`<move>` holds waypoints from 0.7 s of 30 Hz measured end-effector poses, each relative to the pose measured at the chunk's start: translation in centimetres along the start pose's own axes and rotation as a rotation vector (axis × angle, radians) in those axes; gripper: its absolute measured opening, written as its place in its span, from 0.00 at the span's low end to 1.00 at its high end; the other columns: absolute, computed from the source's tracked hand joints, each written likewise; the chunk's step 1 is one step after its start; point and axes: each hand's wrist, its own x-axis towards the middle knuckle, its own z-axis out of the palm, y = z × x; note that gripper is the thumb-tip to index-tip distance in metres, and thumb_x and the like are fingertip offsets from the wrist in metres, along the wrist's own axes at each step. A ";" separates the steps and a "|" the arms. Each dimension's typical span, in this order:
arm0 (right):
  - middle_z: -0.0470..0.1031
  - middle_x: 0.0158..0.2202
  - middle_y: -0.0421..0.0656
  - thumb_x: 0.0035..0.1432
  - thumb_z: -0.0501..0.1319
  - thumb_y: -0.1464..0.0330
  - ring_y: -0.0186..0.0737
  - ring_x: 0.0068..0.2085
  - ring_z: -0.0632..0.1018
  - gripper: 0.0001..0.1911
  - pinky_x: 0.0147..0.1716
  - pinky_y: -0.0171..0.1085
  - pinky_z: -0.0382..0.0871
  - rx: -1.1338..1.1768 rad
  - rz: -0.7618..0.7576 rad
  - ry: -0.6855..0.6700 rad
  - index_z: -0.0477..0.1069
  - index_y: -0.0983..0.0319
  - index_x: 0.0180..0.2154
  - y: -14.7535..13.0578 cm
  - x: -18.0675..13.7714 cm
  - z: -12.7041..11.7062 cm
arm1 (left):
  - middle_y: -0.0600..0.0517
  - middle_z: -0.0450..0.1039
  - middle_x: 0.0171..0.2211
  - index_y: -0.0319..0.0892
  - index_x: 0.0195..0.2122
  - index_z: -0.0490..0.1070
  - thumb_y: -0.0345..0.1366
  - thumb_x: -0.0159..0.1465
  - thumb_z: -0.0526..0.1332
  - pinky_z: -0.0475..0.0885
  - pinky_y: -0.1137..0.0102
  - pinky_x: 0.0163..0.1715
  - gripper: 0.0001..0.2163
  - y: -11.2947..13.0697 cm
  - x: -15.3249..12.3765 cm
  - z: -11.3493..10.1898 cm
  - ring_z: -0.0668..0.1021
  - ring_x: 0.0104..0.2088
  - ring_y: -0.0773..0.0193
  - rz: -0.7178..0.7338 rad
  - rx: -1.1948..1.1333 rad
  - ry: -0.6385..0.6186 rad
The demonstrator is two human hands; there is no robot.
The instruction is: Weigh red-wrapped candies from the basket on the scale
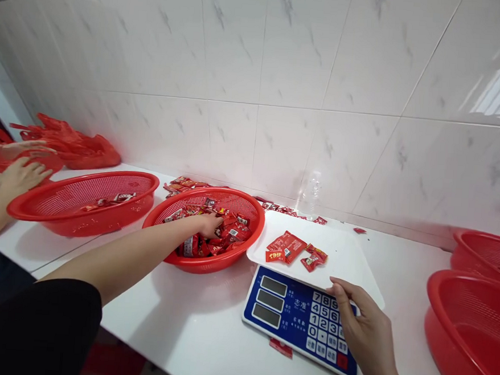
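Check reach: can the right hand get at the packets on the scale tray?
Probably yes. The right hand rests at the near edge of the tray, over the keypad; the packets lie just beyond its fingers, nothing between.

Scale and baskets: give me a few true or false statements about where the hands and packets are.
1. The left hand is in the middle red basket, among packets. True.
2. The right hand rests at the scale keypad. True.
3. The white tray is bare. False: a few tray packets lie on it.
4. The far-left basket is heaped full. False: it holds only a few pieces.
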 end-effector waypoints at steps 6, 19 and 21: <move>0.80 0.37 0.43 0.60 0.54 0.55 0.44 0.38 0.79 0.17 0.36 0.39 0.74 -0.010 0.012 0.009 0.75 0.58 0.39 0.4 -0.1 0.1 | 0.48 0.75 0.37 0.44 0.37 0.70 0.36 0.52 0.61 0.68 0.67 0.39 0.10 1.0 -0.2 -2.3 0.76 0.40 0.53 0.099 -0.101 0.098; 0.80 0.35 0.42 0.59 0.54 0.55 0.44 0.39 0.79 0.17 0.36 0.38 0.74 0.014 0.032 -0.005 0.75 0.58 0.38 0.3 0.0 0.2 | 0.45 0.77 0.36 0.41 0.33 0.72 0.37 0.48 0.64 0.69 0.67 0.37 0.11 4.7 0.6 -0.3 0.77 0.36 0.53 0.081 -0.247 0.061; 0.80 0.35 0.42 0.60 0.54 0.56 0.44 0.40 0.78 0.17 0.38 0.38 0.73 0.022 0.030 -0.005 0.75 0.58 0.38 0.3 0.0 0.2 | 0.45 0.77 0.37 0.41 0.35 0.72 0.34 0.48 0.65 0.70 0.68 0.37 0.12 5.4 1.2 0.4 0.77 0.37 0.53 0.075 -0.266 0.105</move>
